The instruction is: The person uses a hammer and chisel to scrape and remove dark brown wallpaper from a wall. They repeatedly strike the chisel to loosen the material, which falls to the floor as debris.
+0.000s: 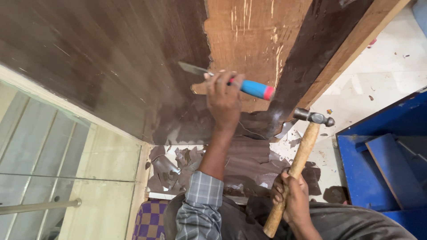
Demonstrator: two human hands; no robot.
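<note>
Centre frame, left hand [223, 98] wraps chisel [231, 81] at dark laminate [106, 66] edge on board [249, 31], right hand [293, 198] clenches hammer [299, 160]; best keep blade shallow, taps light.

Chisel [222, 80] middle hidden inside left hand [223, 98]. Hammer [297, 164] handle partly covered by right hand [293, 198]. Wooden panel [178, 53] cut by top edge. Blue frame [382, 164] cut at right.

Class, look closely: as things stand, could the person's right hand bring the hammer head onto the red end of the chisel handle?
Probably yes. The right hand grips the wooden hammer low on its handle, and its metal head sits just beside the red end of the chisel held by the left hand. Nothing lies between them.
</note>
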